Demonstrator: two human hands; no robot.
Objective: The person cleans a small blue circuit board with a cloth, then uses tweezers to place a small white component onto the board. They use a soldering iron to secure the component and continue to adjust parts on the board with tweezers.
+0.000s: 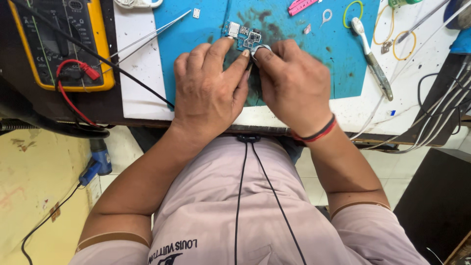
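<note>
A small blue circuit board (244,36) with metal parts lies on a blue work mat (304,44) at the desk's middle. My left hand (211,86) rests on the mat, its fingertips pressing on the board's near edge. My right hand (293,83) sits beside it, fingers pinched on a small silvery metal piece (260,48) right at the board. The two hands touch at the fingertips. What lies under the palms is hidden.
A yellow multimeter (61,41) with red and black leads stands at the left. Tweezers (152,35) lie across white paper. A white-handled tool (371,56), rubber bands (352,10), pink clips (300,6) and several cables (441,108) occupy the right. The desk edge (255,128) is against my body.
</note>
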